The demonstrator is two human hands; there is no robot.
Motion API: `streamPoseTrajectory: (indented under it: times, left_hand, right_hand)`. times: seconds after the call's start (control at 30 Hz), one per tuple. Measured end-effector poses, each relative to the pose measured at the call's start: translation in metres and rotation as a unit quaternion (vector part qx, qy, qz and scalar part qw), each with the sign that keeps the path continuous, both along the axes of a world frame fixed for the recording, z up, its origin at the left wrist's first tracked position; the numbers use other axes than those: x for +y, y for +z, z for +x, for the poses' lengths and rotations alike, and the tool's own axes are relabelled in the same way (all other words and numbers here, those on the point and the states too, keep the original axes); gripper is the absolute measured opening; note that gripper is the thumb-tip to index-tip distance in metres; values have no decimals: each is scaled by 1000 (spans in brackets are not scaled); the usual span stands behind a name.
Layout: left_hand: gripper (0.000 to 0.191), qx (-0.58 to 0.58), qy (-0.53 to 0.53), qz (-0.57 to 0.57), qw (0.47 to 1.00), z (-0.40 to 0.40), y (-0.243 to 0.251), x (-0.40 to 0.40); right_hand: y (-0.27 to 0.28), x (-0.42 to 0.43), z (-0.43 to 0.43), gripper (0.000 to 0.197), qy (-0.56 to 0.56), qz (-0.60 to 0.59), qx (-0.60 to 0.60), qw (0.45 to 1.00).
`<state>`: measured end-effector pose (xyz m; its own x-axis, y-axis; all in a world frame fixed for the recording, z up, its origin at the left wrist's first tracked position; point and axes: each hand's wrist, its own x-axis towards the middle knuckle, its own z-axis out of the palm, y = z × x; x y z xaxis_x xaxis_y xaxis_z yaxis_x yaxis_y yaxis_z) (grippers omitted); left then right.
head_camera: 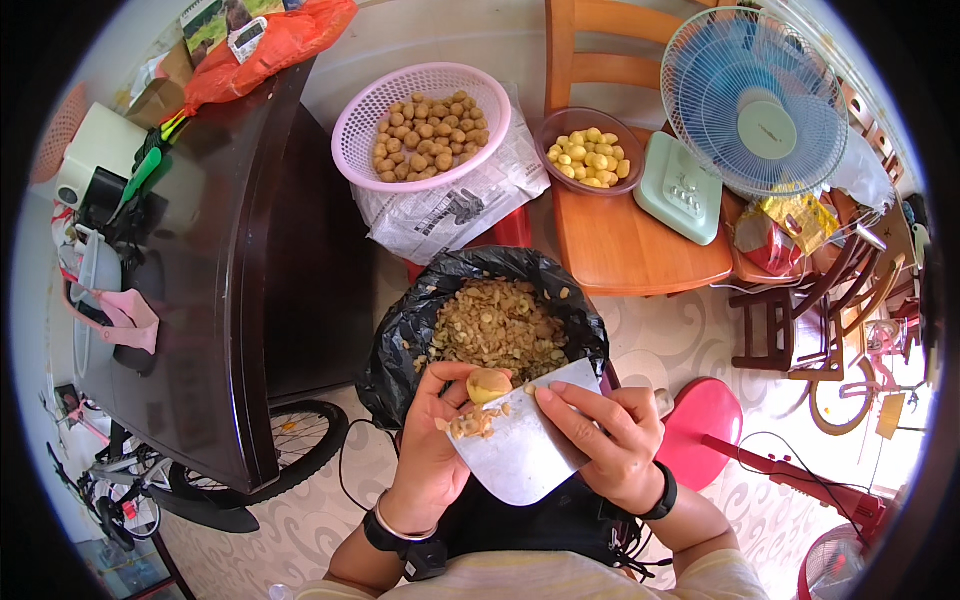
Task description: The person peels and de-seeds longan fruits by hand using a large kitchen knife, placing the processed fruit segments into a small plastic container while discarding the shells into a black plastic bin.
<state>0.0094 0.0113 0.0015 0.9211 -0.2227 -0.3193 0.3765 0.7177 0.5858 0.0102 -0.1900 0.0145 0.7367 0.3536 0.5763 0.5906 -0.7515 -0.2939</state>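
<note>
Between the fingers of my left hand (pixel 427 442) is a small, partly peeled potato (pixel 489 385), brown on top and yellow where the skin is off. My right hand (pixel 611 439) grips a broad-bladed cleaver (pixel 517 457), its fingers spread over the metal and the end of its handle showing past them. The blade's edge lies against the potato, and shavings of peel (pixel 476 422) cling to the blade near my left fingers. Just beyond both hands is a bin lined with a black plastic bag (pixel 397 337), heaped with brown peelings (pixel 495 322).
A pink basket (pixel 346 142) of unpeeled potatoes stands on newspaper (pixel 442 225). On a wooden chair (pixel 637 255) are a bowl (pixel 547 150) of peeled yellow potatoes and a pale green kitchen scale (pixel 679 191). A dark table (pixel 202 300) borders the left; an electric fan (pixel 757 112) is at upper right.
</note>
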Motion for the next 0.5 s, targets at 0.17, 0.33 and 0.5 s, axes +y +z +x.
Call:
streamPoseTrajectory:
  times: [0.17,0.33,0.5]
  left_hand:
    - [42,-12,-1,10,1000,-1,-2,1]
    - [42,9,4,-30,1000,-2,-2,2]
    - [44,19,0,-49,999,-3,-1,2]
  right_hand:
    - [-2,-1,1,49,1,2,-4,1000]
    - [-4,-2,1,50,-2,8,1,1000]
    - [-6,-3,0,52,-4,9,7,1000]
